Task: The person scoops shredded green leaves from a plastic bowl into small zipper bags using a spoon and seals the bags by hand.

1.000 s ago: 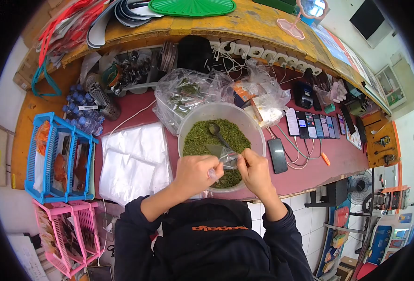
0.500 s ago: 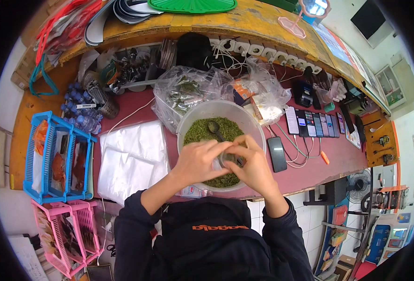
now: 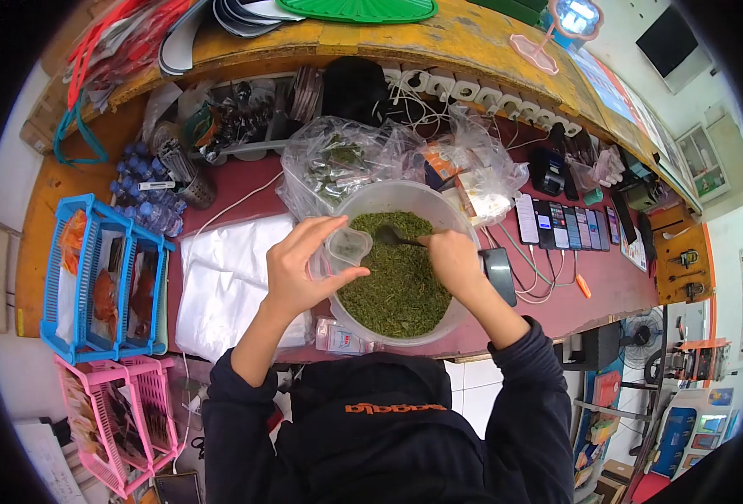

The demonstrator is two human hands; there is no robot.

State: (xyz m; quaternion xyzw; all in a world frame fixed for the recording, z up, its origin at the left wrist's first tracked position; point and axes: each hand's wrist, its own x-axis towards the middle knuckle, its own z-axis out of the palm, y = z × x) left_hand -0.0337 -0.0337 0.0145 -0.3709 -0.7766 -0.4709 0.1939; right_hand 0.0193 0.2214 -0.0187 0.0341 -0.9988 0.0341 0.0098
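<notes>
Observed: your left hand (image 3: pixel 300 265) holds a small clear bag (image 3: pixel 346 248) open at the tub's rim; your right hand (image 3: pixel 455 260) grips the dark spoon (image 3: pixel 395 236) over chopped greens (image 3: pixel 397 286) inside the tub (image 3: pixel 382 195)

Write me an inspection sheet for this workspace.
Surface: dark red tabletop, its front edge worn.
Job's things: translucent round plastic tub holding chopped green leaves; black spoon in them; small clear plastic bag, mouth open.
Clutter: flat white plastic bags left of the tub; row of smartphones right.
Grip: left hand holds the small bag, right hand the spoon.
Cables: white cables tangled near the sockets.
Surroundings: worn yellow wooden shelf behind.
</notes>
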